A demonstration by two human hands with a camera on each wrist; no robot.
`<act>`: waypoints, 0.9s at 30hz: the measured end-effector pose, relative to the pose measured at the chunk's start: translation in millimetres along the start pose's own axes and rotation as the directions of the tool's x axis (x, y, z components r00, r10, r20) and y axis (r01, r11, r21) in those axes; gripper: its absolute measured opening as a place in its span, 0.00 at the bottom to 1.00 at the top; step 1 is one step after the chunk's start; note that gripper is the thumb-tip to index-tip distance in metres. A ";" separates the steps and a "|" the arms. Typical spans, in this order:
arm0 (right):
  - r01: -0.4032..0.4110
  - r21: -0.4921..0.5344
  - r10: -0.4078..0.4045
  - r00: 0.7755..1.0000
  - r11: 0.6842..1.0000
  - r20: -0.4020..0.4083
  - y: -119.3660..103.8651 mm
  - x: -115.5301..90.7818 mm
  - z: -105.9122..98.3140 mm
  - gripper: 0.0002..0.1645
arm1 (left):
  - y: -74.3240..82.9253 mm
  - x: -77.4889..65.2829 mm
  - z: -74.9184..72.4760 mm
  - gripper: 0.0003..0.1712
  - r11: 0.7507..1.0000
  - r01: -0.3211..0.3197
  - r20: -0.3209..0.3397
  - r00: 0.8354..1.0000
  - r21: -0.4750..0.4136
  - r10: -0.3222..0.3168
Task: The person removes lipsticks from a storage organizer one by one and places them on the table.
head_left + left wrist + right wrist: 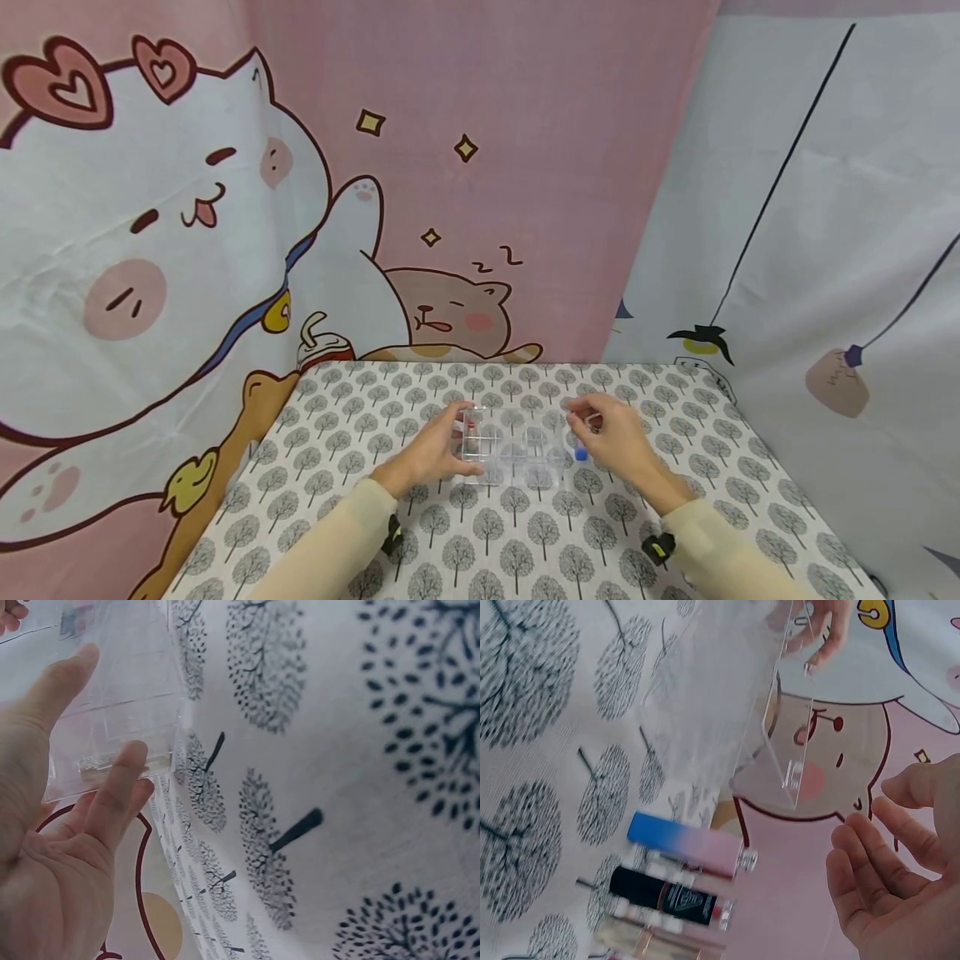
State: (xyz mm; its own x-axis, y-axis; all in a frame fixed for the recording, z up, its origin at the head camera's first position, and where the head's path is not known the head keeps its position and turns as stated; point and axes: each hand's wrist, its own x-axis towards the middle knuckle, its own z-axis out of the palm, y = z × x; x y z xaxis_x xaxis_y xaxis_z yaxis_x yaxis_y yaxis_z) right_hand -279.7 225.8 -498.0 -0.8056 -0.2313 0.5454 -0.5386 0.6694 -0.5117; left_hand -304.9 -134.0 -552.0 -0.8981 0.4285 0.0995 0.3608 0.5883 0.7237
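A clear plastic organizer box (513, 457) with several compartments sits on the cloth in the middle of the head view. My left hand (435, 444) grips its left end, thumb at the near side and fingers at the far side. Inside that end shows a small tube with red on it (472, 427). Just off the box's right end is my right hand (611, 433), its fingers loosely bent with nothing between them. Beneath it, beside the box, stand a blue-and-pink tube (690, 844), a black lipstick-like tube (667, 895) and a pale gold-banded tube (652, 937).
A white tablecloth (517, 533) printed with grey trees covers the table. Behind its far edge hangs a pink cartoon curtain (540, 208), with a pale curtain (810, 250) on the right side.
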 end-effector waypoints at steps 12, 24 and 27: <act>0.074 0.030 -0.076 0.995 0.997 0.065 -22.3 10.4 27.8 0.08 | 9.5 -3.5 -10.2 0.69 1.000 -0.011 0.036 0.999 0.020 0.010; 0.081 0.080 -0.094 0.980 0.994 0.175 -37.4 21.8 50.4 0.11 | 10.1 -3.3 -11.1 0.67 1.000 -0.012 0.016 1.000 -0.011 0.012; 0.082 0.081 -0.096 0.978 0.993 0.187 -39.0 24.2 55.3 0.12 | 9.8 -2.5 -11.0 0.66 1.000 -0.016 0.014 1.000 -0.012 0.016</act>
State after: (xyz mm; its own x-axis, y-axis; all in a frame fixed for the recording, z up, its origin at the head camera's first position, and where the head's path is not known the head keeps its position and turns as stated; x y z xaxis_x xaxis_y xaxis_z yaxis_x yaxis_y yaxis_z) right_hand -291.8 155.0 -501.5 -0.7821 -0.4223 0.4582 -0.6210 0.5887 -0.5176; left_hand -301.8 -136.9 -537.5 -0.8886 0.4472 0.1014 0.3719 0.5734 0.7300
